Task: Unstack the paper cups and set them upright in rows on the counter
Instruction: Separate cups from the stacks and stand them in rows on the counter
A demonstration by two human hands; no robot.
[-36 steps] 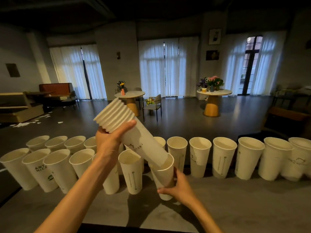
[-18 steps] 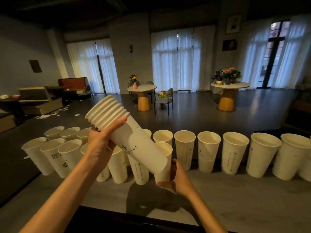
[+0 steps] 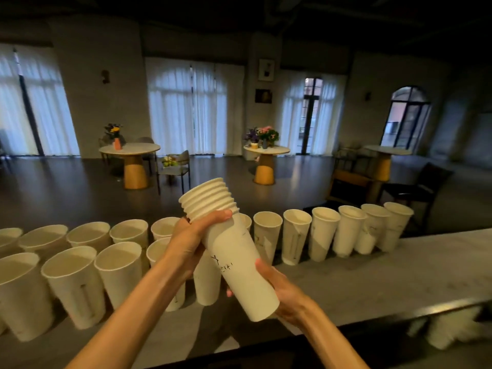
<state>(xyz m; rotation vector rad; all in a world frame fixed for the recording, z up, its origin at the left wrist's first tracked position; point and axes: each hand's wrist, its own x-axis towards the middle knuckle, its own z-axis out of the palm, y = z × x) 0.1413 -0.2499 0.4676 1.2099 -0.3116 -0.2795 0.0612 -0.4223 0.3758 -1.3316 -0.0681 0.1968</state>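
A stack of white paper cups [image 3: 234, 251] is held tilted above the counter [image 3: 386, 275], rims pointing up and away. My left hand [image 3: 191, 243] grips the stack just below its rims. My right hand [image 3: 282, 291] grips the bottom cup of the stack from the right side. Behind them a back row of upright cups [image 3: 324, 235] runs across the counter to the right. A front row of upright cups [image 3: 117, 275] fills the left side, and its rightmost cup [image 3: 207, 286] stands just under the stack.
The counter's right part is bare grey stone with a dark front edge [image 3: 399, 312]. Beyond the counter lies an open room with round tables [image 3: 130, 153] bearing flowers, chairs [image 3: 175, 166] and curtained windows. Something pale sits below the counter at lower right [image 3: 452, 328].
My right hand has left the cup it set at the end of the front row and taken hold of the stack's bottom cup. The stack has swung more upright and my view has turned right.
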